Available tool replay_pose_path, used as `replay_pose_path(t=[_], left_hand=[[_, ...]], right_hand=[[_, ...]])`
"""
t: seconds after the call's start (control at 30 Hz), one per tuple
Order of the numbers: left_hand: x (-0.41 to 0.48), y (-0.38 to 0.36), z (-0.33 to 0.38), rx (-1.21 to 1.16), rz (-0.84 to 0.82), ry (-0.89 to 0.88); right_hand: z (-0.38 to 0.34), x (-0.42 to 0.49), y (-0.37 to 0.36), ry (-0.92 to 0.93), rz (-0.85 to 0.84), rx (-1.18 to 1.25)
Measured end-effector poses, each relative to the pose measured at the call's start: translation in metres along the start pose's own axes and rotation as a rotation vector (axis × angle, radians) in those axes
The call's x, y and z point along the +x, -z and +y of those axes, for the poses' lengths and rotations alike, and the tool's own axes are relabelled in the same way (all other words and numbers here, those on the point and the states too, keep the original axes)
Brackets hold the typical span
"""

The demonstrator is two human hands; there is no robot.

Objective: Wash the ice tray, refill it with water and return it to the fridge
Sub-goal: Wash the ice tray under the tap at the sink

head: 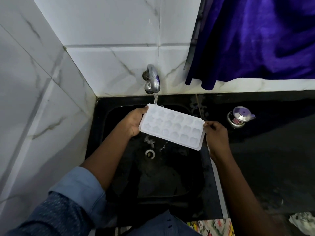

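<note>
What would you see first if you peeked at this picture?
The bright white ice tray stands out, held over the black sink in the middle, with the left hand gripping one end and the right hand pinching the other. Water pours from the shiny tap onto its far corner. A big purple cloth hangs at the top right.

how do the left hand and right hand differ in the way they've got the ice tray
1. The left hand wraps one short end of the ice tray, thumb on the rim; the right hand only pinches the opposite end with its fingertips.
2. The left hand is close to the water falling from the tap; the right hand is well clear of it.
Shared: both hold the tray over the black sink.
</note>
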State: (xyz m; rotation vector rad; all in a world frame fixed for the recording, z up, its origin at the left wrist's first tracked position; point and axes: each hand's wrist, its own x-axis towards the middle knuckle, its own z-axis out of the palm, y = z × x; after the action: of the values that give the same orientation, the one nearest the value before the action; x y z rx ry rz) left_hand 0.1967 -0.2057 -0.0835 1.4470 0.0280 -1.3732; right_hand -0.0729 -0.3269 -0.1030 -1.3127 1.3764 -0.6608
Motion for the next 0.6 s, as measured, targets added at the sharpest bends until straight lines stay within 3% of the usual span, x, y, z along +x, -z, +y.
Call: replay_pose_path(t=[0.33, 0.6], left_hand=[[-0.038, 0.069, -0.015, -0.242, 0.117, -0.09], [-0.069, 0.099, -0.028, -0.455, 0.229, -0.166]], right_hand=[[-0.061, 0.031, -0.084, 0.106, -0.3, -0.155], [-0.103, 0.053, -0.148, -0.066, -0.593, -0.11]])
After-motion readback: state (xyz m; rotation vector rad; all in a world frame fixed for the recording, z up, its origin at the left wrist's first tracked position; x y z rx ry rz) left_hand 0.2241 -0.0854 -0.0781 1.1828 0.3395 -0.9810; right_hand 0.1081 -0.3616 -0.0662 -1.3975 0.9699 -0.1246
